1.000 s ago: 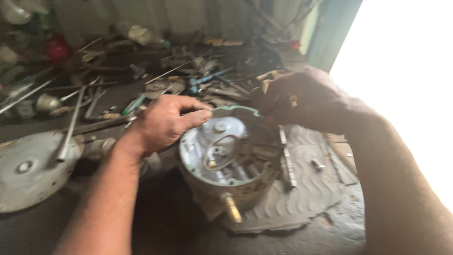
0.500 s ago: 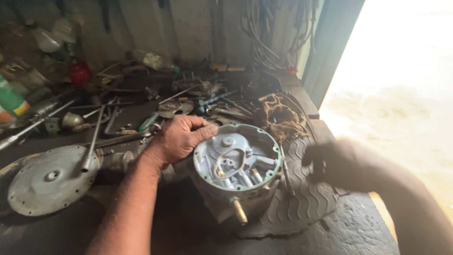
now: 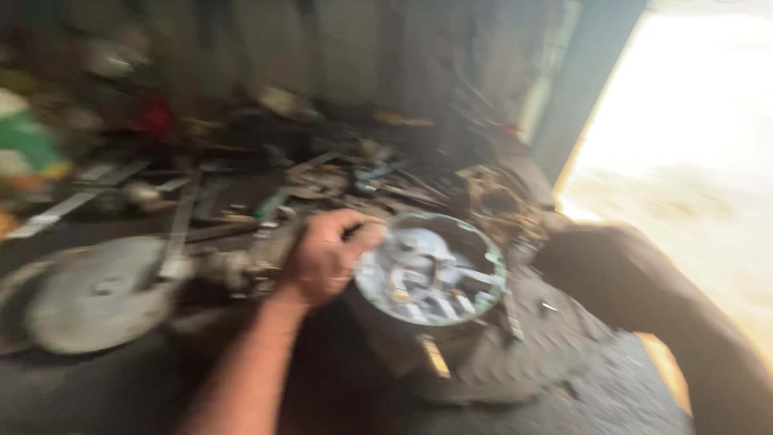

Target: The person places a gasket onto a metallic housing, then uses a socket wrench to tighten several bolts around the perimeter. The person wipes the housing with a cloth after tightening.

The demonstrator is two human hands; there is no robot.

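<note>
The round grey metal housing with an open top and small parts inside is sitting upright on a dark ribbed rubber mat near the right end of the table, and the whole view is smearing with motion blur. The left hand is resting on the housing's left rim, its fingers curling together over the edge and pressing against it rather than lying spread. The right hand is showing only as a dark shape just beside the housing's right side, and whether its fingers are spread or pressed together I cannot tell. Steadying a heavy casting like this is probably going best with the palm bearing down on the rim and fingertips staying out of the open cavity. To the left, a flat round grey metal disc is lying on the dark, grimy table, with a scatter of rods, wrenches and scrap metal spreading behind toward a corrugated wall. Bright daylight is pouring through an open doorway at the right.
</note>
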